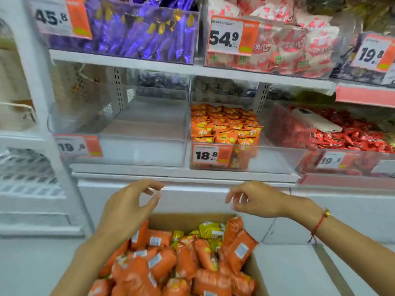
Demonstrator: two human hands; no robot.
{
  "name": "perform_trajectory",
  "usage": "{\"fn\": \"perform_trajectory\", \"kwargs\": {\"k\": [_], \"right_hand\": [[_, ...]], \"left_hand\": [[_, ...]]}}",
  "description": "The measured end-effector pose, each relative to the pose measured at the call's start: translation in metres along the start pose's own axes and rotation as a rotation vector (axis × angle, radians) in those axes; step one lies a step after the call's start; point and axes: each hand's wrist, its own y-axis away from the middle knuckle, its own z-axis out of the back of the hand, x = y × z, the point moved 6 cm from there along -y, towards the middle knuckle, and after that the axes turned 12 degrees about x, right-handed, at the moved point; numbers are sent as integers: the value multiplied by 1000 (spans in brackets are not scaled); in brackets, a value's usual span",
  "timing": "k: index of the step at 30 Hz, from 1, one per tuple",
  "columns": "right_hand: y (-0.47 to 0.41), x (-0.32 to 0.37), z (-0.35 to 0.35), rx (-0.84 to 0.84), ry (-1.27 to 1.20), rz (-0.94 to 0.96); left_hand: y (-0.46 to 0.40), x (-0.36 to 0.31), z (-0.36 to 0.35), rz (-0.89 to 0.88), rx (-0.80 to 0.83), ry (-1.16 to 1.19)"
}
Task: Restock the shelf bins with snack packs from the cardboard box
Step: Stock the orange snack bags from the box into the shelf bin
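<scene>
A cardboard box [188, 220] on the floor below me is heaped with orange snack packs [162, 263] and a few yellow ones [210, 229]. My left hand [126, 208] hovers over the box's far left corner, fingers apart and curled, holding nothing. My right hand [256, 199] floats just past the box's far right corner, also with loose fingers and nothing in it. On the middle shelf, a clear bin [275, 161] tagged 18.8 holds orange packs [224, 127] along its left side. The clear bin [141, 150] to its left, tagged 19.8, has nothing in it.
A bin of red packs [352, 137] with a white phone-like slab [316, 122] on top sits at the right. The upper shelf carries purple packs [139, 33] and white-red packs [288, 45]. A white shelf ledge [183, 178] juts out above the box. White racking [27, 178] stands at left.
</scene>
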Motion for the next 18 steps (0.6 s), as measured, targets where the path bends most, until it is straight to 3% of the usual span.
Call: {"fn": "perform_trajectory", "kwargs": {"k": [7,10,13,18], "right_hand": [[-52,60,-119,142,79,86],[-71,89,-154,126,28,176],[-85,108,-173,158,151,185],[-92,111,-177,145,348,139]], "left_hand": [[79,82,-37,268,282,-17],[94,94,-47,284,424,-8],[103,86,-62,276,620,-4],[99,90,-83,259,577,-4]]}}
